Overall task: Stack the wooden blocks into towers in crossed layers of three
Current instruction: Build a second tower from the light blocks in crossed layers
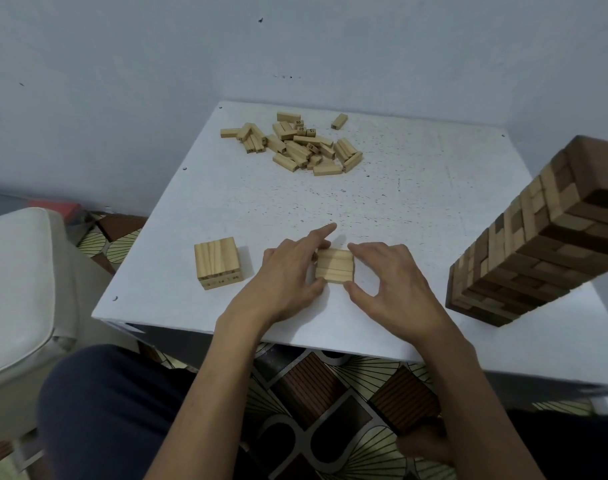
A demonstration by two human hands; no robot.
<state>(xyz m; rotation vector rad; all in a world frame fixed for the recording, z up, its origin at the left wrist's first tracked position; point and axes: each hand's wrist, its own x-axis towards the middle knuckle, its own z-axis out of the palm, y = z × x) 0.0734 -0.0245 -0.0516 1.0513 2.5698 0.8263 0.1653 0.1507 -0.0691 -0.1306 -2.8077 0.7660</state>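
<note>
- Low stack: sits on the table near its 6 o'clock edge.
- Left hand: thumb and curled fingers grip the stack's 9 o'clock side.
- Right hand: thumb and fingers grip its 3 o'clock side.
- Loose blocks: piled at 12 o'clock.
- Second stack: 9 o'clock; tall tower: 3 o'clock.

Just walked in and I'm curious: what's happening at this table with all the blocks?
A person sits at a white table building block towers. The left hand and right hand hold the sides of a low middle stack, whose top layer shows three blocks side by side. A left stack, also low, stands apart from it. A pile of loose blocks lies at the far side, and a tall tower of dark and light blocks stands on the right.
</note>
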